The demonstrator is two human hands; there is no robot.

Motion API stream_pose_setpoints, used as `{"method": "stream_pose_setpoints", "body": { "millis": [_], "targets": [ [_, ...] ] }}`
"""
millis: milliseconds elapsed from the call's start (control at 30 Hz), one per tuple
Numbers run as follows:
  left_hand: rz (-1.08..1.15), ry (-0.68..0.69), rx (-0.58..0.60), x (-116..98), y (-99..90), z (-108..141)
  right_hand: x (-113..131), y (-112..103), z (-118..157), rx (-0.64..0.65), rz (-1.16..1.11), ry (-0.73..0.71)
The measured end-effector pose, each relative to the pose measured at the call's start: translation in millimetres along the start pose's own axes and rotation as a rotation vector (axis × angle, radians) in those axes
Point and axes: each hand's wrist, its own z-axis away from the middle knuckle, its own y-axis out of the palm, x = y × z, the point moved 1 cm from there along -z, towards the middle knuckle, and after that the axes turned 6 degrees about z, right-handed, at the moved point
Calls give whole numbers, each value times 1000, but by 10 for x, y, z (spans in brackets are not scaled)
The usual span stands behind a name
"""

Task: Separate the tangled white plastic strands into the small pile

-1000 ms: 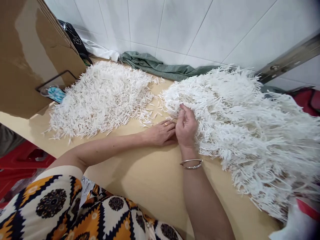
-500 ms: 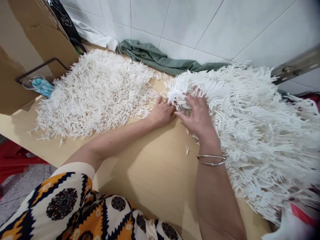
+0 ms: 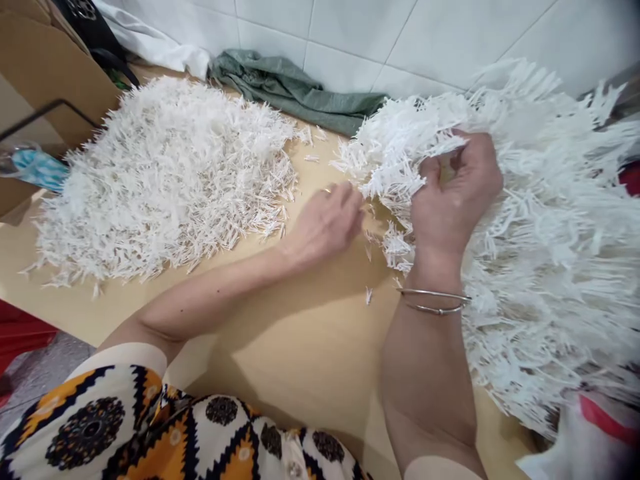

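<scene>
Two heaps of thin white branched pieces lie on the table. The left heap (image 3: 170, 180) is made of short, loose bits. On the right, a larger heap (image 3: 555, 267) has longer, tangled strands. My right hand (image 3: 457, 180) is in the near-left part of that heap, thumb and fingers closed on a clump of white strands (image 3: 400, 160) and lifting its edge. My left hand (image 3: 327, 217) is between the heaps, its fingers curled together beside the clump. What its fingertips hold, if anything, is hidden. A few stray bits (image 3: 369, 295) lie near my hands.
A rumpled green cloth (image 3: 295, 90) and a white cloth (image 3: 150, 43) lie along the tiled wall. A cardboard box (image 3: 30, 73) stands at the left, with a blue-striped item (image 3: 40, 169) beside it. A white and red bag (image 3: 595, 427) sits at lower right.
My right hand has moved right and closed on the strands, pulling them up and away from my left hand. My left hand has curled and come apart from the clump. The view has shifted slightly.
</scene>
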Motion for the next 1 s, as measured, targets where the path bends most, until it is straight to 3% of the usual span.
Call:
{"method": "stream_pose_setpoints", "body": {
  "millis": [67,167,267,400,567,667,800,1000],
  "targets": [
    [41,279,105,-310,132,197,14,-25,81,-23,4,14],
    [30,544,114,-614,436,513,-66,-27,101,-74,-3,56],
    [-36,567,101,-643,710,604,-198,-20,6,-201,-8,144],
    [-53,486,148,-404,840,242,-259,-3,-61,-222,-33,183],
    [-11,424,200,-51,752,-439,-239,20,-12,-216,-49,168],
    [-34,322,111,148,633,-638,-255,23,0,-226,-50,166],
    [-132,26,147,478,398,-584,-277,16,-2,-222,-43,152],
    [-274,-199,10,1059,-125,-386,-190,85,8,-109,-63,144]
  ]
}}
